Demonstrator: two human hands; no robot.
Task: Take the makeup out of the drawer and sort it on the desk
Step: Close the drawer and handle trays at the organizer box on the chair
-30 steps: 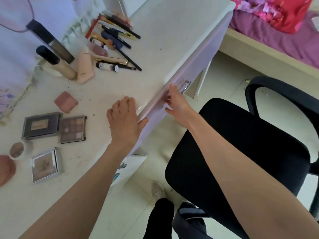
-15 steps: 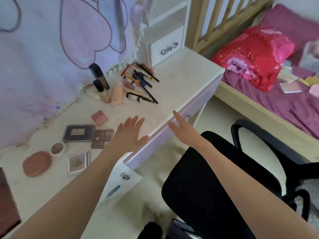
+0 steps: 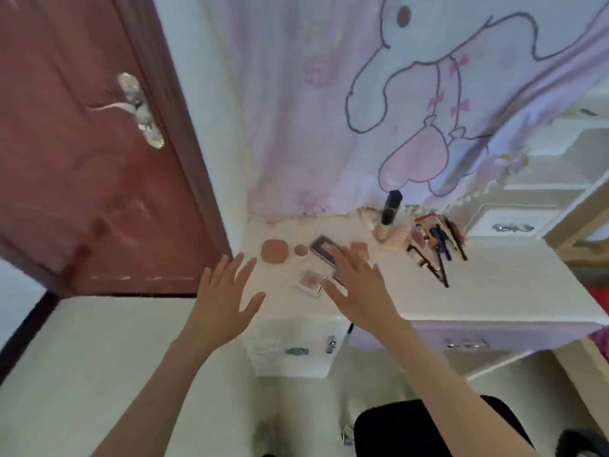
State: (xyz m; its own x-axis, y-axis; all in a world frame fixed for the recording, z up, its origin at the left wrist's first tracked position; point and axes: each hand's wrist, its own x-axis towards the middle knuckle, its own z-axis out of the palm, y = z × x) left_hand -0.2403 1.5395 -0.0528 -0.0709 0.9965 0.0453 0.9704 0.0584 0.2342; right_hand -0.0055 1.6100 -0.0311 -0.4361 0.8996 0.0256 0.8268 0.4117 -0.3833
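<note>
Makeup lies sorted on the white desk (image 3: pixel 494 291). A pile of pencils and tubes (image 3: pixel 438 240) sits at the back right, two tall bottles (image 3: pixel 389 212) stand by the wall, and compacts and palettes (image 3: pixel 311 278) with a round pink puff (image 3: pixel 274 251) lie at the left end. The lilac drawer front (image 3: pixel 461 339) looks pushed in. My left hand (image 3: pixel 224 301) hovers with fingers spread off the desk's left end. Fingers straight, my right hand (image 3: pixel 359 288) is raised over the palettes. Neither hand holds anything.
A red-brown door (image 3: pixel 82 159) with a metal handle stands at the left. A pink cartoon cloth (image 3: pixel 412 110) hangs behind the desk. A white cabinet with small drawers (image 3: pixel 507 225) is at the back right. A black chair seat (image 3: pixel 428 430) is below me.
Both hands have left the drawer front and lifted with fingers spread. The view has swung left and up, bringing the door into sight.
</note>
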